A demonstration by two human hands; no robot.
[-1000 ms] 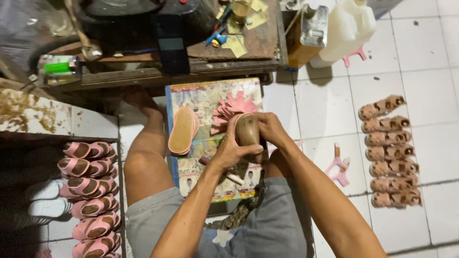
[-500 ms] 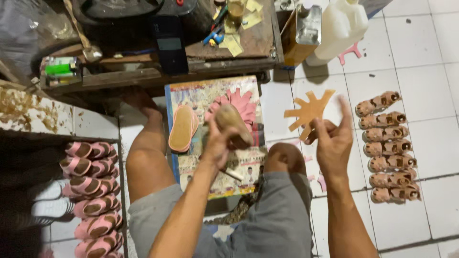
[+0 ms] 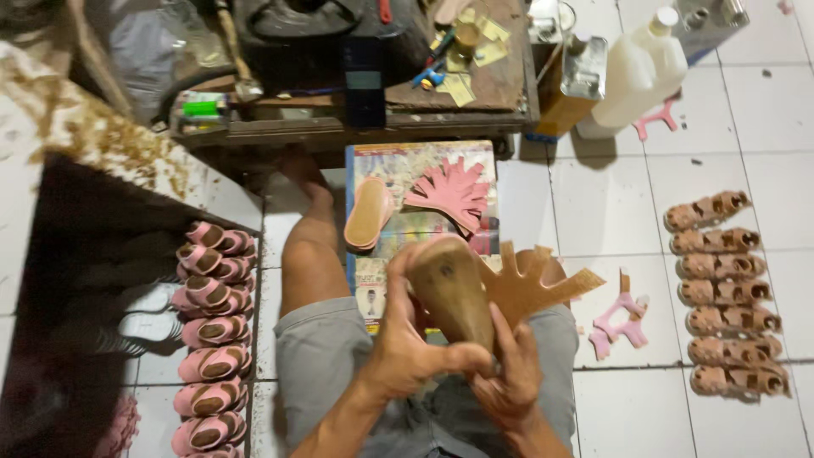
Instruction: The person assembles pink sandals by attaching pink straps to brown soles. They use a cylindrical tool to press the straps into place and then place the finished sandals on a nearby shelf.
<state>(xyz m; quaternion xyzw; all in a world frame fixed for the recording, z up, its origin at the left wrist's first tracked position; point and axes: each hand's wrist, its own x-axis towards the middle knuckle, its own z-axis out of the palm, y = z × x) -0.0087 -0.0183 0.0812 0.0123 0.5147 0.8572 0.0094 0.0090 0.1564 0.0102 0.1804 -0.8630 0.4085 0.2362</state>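
Observation:
My left hand grips a brown wooden shoe form, held sole-up over my lap. My right hand holds a tan cut-out upper piece with several spread tabs and presses it against the side of the form. Both hands meet just above my grey shorts. In front of my knees lies a printed board carrying a stack of pink cut-out uppers and tan insoles.
Finished pink and brown small sandals line up on the left. A column of tan sandals sits on the tiled floor at right, with pink scraps nearby. A cluttered wooden workbench and white jug stand ahead.
My right hand reached out to the right and picked up the tan upper piece, then brought it back to the wooden form held by my left hand.

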